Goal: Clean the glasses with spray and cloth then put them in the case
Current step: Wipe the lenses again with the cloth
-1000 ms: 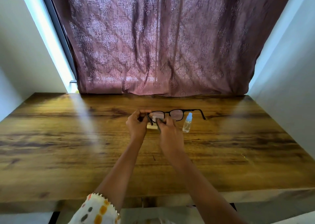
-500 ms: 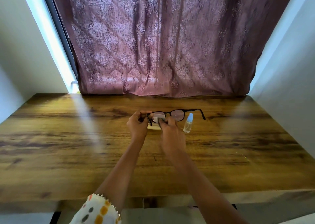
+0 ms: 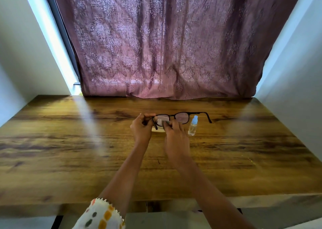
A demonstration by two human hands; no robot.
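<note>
While the left hand pinches the left end of the black-framed glasses between curled fingers and thumb, the right hand has its fingers closed on a pale cloth pressed against the lens nearest the left hand. The glasses are held in the air just above the far middle of the wooden table, with the lenses facing the person and one temple arm sticking out to the right, its tip bent down. Just beside the right hand, under that end of the frame, a small spray bottle stands on the table apart from both hands. Its body is see-through and its cap pale blue; it seems to hold clear liquid, but the level cannot be told. A pale flat object lies on the table directly under the hands, mostly hidden by them, and whether it is the case cannot be told. A patterned mauve curtain hangs behind the table's far edge. A white sleeve with coloured spots covers the left forearm near the bottom edge.
</note>
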